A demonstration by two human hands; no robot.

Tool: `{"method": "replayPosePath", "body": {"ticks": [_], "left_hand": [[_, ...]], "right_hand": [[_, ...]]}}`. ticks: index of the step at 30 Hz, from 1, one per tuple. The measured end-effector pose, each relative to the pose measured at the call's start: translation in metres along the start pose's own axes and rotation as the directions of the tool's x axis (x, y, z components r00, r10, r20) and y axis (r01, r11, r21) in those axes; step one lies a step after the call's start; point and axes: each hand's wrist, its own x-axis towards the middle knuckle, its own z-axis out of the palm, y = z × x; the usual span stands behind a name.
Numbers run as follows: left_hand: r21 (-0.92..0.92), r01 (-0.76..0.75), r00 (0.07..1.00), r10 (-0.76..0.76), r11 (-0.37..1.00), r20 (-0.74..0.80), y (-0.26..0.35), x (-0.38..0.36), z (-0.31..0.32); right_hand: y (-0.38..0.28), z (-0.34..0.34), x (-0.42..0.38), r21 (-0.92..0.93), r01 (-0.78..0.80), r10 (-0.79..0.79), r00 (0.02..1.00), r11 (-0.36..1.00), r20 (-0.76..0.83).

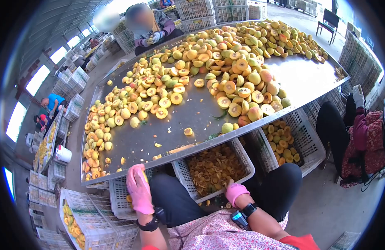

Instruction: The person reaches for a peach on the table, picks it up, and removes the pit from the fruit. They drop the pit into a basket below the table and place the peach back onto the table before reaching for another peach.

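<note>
My left hand (pixel 139 191), in a pink glove, is at the near edge of the metal table (pixel 180 125), over a white crate. Its fingers are closed, and a yellow sliver of peach (pixel 145 175) shows beside them. My right hand (pixel 235 192), also gloved in pink, is closed at the near rim of a white crate (pixel 246 164) filled with peach pits and brown scraps (pixel 213 168). A small brownish tip shows at its fingers; what it is I cannot make out. Halved peaches (pixel 242 64) are heaped across the table.
Another crate (pixel 309 141) with peach halves stands under the table's right side. Stacked crates (pixel 92 216) are at the lower left. One person (pixel 150 29) sits across the table, another (pixel 363 146) at the right. A chair (pixel 328 24) stands at the back right.
</note>
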Motion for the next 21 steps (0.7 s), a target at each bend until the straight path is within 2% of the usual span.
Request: {"method": "replayPosePath", "body": {"ticks": [1, 3, 4, 5, 7, 8, 9, 10, 11, 12, 13, 14, 15, 16, 17, 18, 19, 21], "left_hand": [[0.239, -0.082, 0.997, 0.078, 0.967, 0.028, -0.028, 0.006, -0.015], [0.323, -0.033, 0.999, 0.043, 0.946, -0.022, -0.035, 0.025, -0.022], [0.297, -0.057, 0.998, 0.045, 0.953, 0.046, -0.023, 0.037, -0.024], [0.296, -0.062, 0.998, 0.051, 0.953, 0.044, -0.016, 0.055, -0.017], [0.215, -0.121, 0.967, 0.067, 0.969, 0.245, -0.005, 0.096, 0.007], [0.208, -0.132, 0.967, 0.079, 0.969, 0.242, -0.012, 0.118, 0.024], [0.178, -0.115, 0.953, 0.058, 0.977, 0.298, -0.019, 0.143, 0.047], [0.129, -0.118, 0.928, 0.063, 0.985, 0.368, -0.020, 0.167, 0.073], [0.144, -0.028, 0.902, -0.037, 0.989, 0.430, 0.021, 0.181, 0.082], [0.186, -0.215, 0.890, 0.115, 0.959, 0.441, -0.031, 0.221, 0.119], [0.251, -0.237, 0.896, 0.111, 0.939, 0.431, -0.059, 0.248, 0.154], [0.396, -0.222, 0.884, 0.013, 0.891, 0.467, -0.076, 0.273, 0.184], [0.357, -0.178, 0.877, -0.017, 0.917, 0.480, -0.051, 0.269, 0.185], [0.485, -0.163, 0.868, -0.109, 0.859, 0.485, -0.033, 0.270, 0.194], [0.543, -0.141, 0.884, -0.142, 0.828, 0.445, -0.045, 0.279, 0.212], [0.557, -0.156, 0.912, -0.098, 0.816, 0.399, -0.037, 0.274, 0.213], [0.593, -0.135, 0.912, -0.134, 0.794, 0.388, -0.032, 0.274, 0.216], [0.665, -0.140, 0.855, -0.249, 0.733, 0.455, -0.031, 0.275, 0.218]], "right_hand": [[-0.005, -0.004, -0.002, 0.006, 0.007, -0.007, 1.000, 1.000, -0.007], [-0.018, -0.020, -0.025, 0.006, 0.172, -0.168, 0.968, 0.985, -0.185], [-0.024, -0.027, -0.030, 0.067, 0.176, -0.159, 0.966, 0.982, -0.204], [-0.024, -0.027, -0.028, 0.067, 0.178, -0.160, 0.964, 0.982, -0.210], [-0.019, -0.020, -0.025, -0.030, 0.087, -0.089, 0.993, 0.996, -0.080], [-0.009, -0.004, -0.013, -0.052, 0.090, -0.092, 0.995, 0.995, -0.040], [-0.009, -0.004, -0.013, -0.007, 0.058, -0.058, 0.998, 0.998, 0.015], [-0.010, -0.004, -0.015, -0.014, 0.052, -0.052, 0.999, 0.999, -0.006], [-0.015, -0.010, -0.018, -0.035, 0.039, -0.039, 0.999, 0.999, 0.001], [-0.013, -0.007, -0.015, -0.020, 0.061, -0.061, 0.997, 0.998, 0.037], [-0.015, -0.009, -0.015, -0.031, 0.084, -0.082, 0.996, 0.996, 0.037], [-0.016, -0.004, -0.009, 0.042, 0.086, -0.086, 0.996, 0.995, 0.014], [-0.028, -0.016, -0.031, -0.034, 0.202, -0.205, 0.968, 0.979, -0.144], [-0.030, -0.020, -0.029, -0.023, 0.182, -0.184, 0.981, 0.983, -0.070], [-0.025, -0.006, -0.014, -0.054, 0.138, -0.140, 0.989, 0.989, -0.037], [-0.025, 0.000, -0.012, -0.064, 0.148, -0.151, 0.988, 0.987, -0.043], [-0.027, 0.002, -0.012, -0.078, 0.164, -0.168, 0.985, 0.983, -0.041], [-0.028, 0.001, -0.009, -0.073, 0.159, -0.160, 0.987, 0.985, -0.008]]}}
